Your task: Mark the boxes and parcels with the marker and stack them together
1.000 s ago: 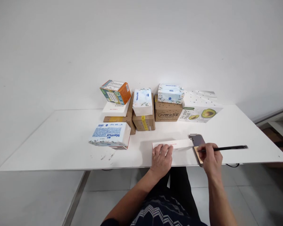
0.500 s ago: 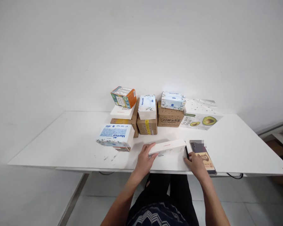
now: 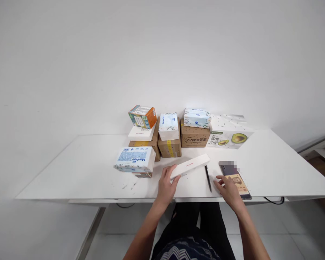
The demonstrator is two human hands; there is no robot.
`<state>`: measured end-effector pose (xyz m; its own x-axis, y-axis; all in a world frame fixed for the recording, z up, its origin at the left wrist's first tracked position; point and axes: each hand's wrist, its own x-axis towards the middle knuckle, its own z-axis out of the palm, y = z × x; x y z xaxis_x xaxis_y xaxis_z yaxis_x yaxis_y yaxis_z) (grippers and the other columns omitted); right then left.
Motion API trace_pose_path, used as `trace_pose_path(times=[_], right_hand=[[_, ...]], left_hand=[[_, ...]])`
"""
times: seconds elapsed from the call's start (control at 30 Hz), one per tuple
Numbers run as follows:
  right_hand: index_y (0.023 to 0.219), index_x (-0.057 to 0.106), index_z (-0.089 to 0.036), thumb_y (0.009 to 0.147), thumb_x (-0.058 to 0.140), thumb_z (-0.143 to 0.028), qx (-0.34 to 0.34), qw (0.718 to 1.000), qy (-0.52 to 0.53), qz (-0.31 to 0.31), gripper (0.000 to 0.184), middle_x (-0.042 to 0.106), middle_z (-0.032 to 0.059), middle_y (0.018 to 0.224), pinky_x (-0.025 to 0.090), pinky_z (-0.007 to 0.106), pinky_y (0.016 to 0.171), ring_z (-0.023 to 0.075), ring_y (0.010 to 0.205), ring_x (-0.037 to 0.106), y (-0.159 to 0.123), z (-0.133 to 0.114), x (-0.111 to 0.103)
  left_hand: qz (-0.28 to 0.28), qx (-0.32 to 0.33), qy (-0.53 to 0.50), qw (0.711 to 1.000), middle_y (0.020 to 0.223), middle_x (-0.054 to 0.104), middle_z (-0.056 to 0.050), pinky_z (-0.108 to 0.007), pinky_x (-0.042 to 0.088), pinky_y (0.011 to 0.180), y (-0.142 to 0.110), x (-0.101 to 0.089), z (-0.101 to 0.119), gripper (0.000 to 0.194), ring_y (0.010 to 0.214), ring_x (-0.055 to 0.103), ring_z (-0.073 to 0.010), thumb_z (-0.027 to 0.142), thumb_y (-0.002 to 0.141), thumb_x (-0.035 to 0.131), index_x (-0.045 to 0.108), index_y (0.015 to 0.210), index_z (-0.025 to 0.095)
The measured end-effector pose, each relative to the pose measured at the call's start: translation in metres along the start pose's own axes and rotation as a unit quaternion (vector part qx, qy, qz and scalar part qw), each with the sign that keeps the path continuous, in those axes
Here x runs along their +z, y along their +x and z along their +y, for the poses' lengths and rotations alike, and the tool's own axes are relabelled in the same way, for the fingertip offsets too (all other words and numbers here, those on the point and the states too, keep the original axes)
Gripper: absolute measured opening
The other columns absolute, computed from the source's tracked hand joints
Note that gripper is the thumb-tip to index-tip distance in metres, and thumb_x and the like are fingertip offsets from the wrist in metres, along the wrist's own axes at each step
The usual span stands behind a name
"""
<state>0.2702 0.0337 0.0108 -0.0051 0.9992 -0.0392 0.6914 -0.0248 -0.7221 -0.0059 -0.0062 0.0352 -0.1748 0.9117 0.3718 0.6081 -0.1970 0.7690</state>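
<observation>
My left hand [image 3: 166,185] grips the near end of a long flat white box [image 3: 190,166] and holds it tilted, its far end raised over the white table [image 3: 78,169]. A black pen [image 3: 208,177] lies on the table just right of that box. My right hand [image 3: 229,189] hovers with its fingers spread beside the pen, over the near end of a dark phone-like item with a picture card [image 3: 235,177]. Nothing is in my right hand.
A blue-and-white tissue pack [image 3: 134,159] lies left of my left hand. Behind stand brown cartons [image 3: 194,136], each topped with tissue packs [image 3: 168,126], an orange box [image 3: 142,116] on a white box, and an avocado-print box [image 3: 229,136] to the right.
My right hand put the pen down on the table and opened. My left hand took hold of the white box's end and lifted it, swinging it toward the left.
</observation>
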Motion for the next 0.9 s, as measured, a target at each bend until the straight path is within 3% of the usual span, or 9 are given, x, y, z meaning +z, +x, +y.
trace_pose_path(times=[0.17,0.27,0.33,0.43,0.57,0.77,0.83,0.9], right_hand=[[0.110,0.062,-0.012,0.081,0.046,-0.051,0.064,0.994,-0.059,0.063,0.051,0.065,0.0159,0.091,0.047,0.043,0.073,0.0305,0.082,0.062,-0.001,0.009,-0.020],[0.132,0.050,-0.012,0.084,0.043,-0.056,0.135,0.969,-0.175,0.111,0.066,0.055,0.0234,0.120,0.044,0.049,0.082,0.0395,0.107,0.054,-0.002,0.014,-0.028],[0.142,0.038,-0.015,0.082,0.046,-0.061,0.163,0.951,-0.240,0.107,0.076,0.046,0.0237,0.133,0.041,0.052,0.086,0.0428,0.116,0.046,-0.002,0.015,-0.026],[0.145,0.033,-0.015,0.082,0.048,-0.062,0.167,0.943,-0.274,0.090,0.080,0.043,0.0218,0.138,0.039,0.053,0.090,0.0425,0.120,0.043,-0.002,0.011,-0.017],[0.142,0.037,-0.015,0.086,0.041,-0.054,0.177,0.941,-0.278,0.081,0.068,0.050,0.0189,0.132,0.039,0.052,0.090,0.0405,0.118,0.044,0.000,0.004,-0.014],[0.143,0.039,-0.013,0.077,0.050,-0.056,0.204,0.959,-0.178,0.083,0.079,0.055,0.0217,0.127,0.040,0.058,0.089,0.0442,0.116,0.047,0.002,0.009,-0.037],[0.142,0.040,-0.013,0.071,0.059,-0.058,0.198,0.974,-0.050,0.098,0.087,0.060,0.0202,0.120,0.041,0.055,0.091,0.0407,0.112,0.052,-0.004,0.014,-0.047],[0.140,0.044,-0.016,0.067,0.066,-0.058,0.183,0.969,0.137,0.095,0.087,0.064,0.0160,0.116,0.044,0.049,0.093,0.0344,0.108,0.058,-0.016,0.013,-0.055]], left_hand=[[-0.012,-0.008,0.016,1.000,0.114,0.057,-0.007,-0.039,0.048,0.095,-0.001,0.006,-0.003,0.035,0.111,0.057,-0.0217,0.026,0.089,0.055,0.053,0.123,0.024],[-0.017,-0.015,0.023,0.999,0.114,0.057,-0.008,-0.040,0.049,0.094,0.002,0.011,-0.003,0.038,0.110,0.057,-0.0229,0.025,0.087,0.057,0.052,0.124,0.024],[-0.011,-0.024,0.029,0.999,0.113,0.055,-0.008,-0.042,0.050,0.092,0.003,0.013,-0.002,0.045,0.107,0.057,-0.0239,0.023,0.084,0.060,0.050,0.127,0.025],[-0.009,-0.038,0.036,0.999,0.119,0.050,-0.008,-0.044,0.049,0.094,0.004,0.013,0.002,0.059,0.111,0.054,-0.0252,0.020,0.080,0.063,0.043,0.134,0.028],[-0.018,-0.058,0.056,0.997,0.130,0.041,-0.010,-0.045,0.041,0.104,0.005,0.009,0.009,0.064,0.124,0.044,-0.0260,0.022,0.080,0.062,0.037,0.138,0.027],[-0.027,-0.016,0.150,0.988,0.135,0.042,-0.011,-0.046,0.036,0.107,0.008,0.008,0.015,0.060,0.128,0.038,-0.0286,0.024,0.081,0.064,0.040,0.137,0.023],[-0.031,0.002,0.196,0.980,0.134,0.044,-0.011,-0.048,0.035,0.107,0.009,0.008,0.019,0.058,0.126,0.039,-0.0302,0.027,0.082,0.064,0.043,0.135,0.022],[-0.034,0.016,0.236,0.971,0.134,0.047,-0.010,-0.051,0.033,0.107,0.010,0.007,0.024,0.056,0.125,0.038,-0.0323,0.030,0.082,0.064,0.045,0.134,0.021]])
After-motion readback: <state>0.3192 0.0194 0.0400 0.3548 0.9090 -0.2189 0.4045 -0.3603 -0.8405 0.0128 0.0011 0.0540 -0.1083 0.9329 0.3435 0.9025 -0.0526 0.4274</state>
